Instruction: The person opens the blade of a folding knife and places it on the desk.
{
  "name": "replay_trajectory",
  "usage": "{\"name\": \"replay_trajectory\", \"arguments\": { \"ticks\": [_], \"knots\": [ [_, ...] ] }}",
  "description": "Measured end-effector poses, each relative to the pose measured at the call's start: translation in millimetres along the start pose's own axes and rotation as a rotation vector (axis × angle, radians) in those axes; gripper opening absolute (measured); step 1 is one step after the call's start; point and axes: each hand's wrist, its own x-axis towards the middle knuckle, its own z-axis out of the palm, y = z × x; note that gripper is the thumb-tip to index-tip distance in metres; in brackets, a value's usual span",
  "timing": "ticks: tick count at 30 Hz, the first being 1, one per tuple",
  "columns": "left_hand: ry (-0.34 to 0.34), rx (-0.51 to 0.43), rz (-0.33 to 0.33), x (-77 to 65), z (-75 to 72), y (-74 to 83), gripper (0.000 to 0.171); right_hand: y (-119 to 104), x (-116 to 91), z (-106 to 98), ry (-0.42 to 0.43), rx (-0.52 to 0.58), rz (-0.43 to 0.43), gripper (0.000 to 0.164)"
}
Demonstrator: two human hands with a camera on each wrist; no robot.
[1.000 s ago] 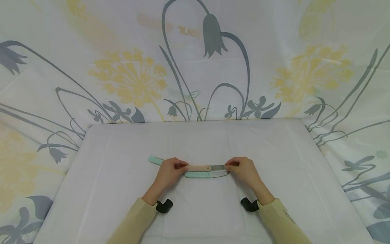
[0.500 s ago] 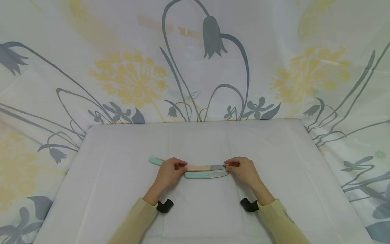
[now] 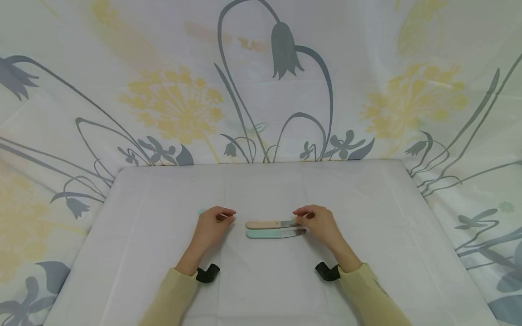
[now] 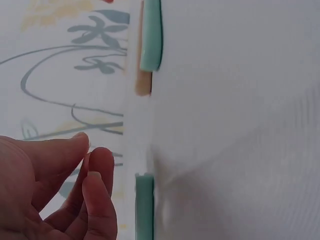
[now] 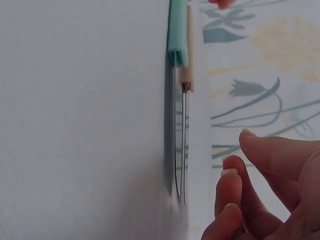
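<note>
My left hand (image 3: 212,226) and right hand (image 3: 322,226) hold nothing; the knives (image 3: 263,225), inside the bench's far edge (image 3: 261,165), look light, stiff: grip the handles (image 3: 263,234).

I'm standing in what looks like a small curtained booth; whether it belongs to a home or a studio, I can't tell. Hanging cloth (image 3: 253,77) printed with grey bellflowers (image 3: 285,50) and yellow blooms (image 3: 179,106) borders the white-covered table (image 3: 261,190) at the back and both sides.
</note>
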Motion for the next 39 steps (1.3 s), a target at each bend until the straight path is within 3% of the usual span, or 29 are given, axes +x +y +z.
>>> {"name": "replay_trajectory", "arguments": {
  "ticks": [6, 13, 18, 22, 30, 39],
  "knots": [
    [0.05, 0.014, -0.001, 3.8, -23.6, -8.5, 0.015, -13, 5, 19, -0.006, 0.031, -0.029, 0.015],
    [0.119, 0.122, -0.023, 6.5, -48.7, -20.9, 0.017, -34, 13, 51, -0.044, 0.09, -0.1, 0.012],
    [0.138, 0.17, -0.028, 9.7, -58.8, -28.4, 0.019, -53, 19, 72, -0.095, 0.122, -0.17, 0.012],
    [0.119, 0.177, -0.035, 12.9, -63.5, -33.9, 0.022, -63, 23, 87, -0.122, 0.081, -0.223, 0.012],
    [0.02, 0.216, -0.127, 13.5, -64.9, -43.5, 0.029, -78, 35, 121, -0.164, -0.084, -0.281, 0.014],
    [-0.042, 0.226, -0.154, 19.7, -66.0, -38.4, 0.028, -98, 38, 138, -0.191, -0.26, -0.175, 0.02]
  ]
}}
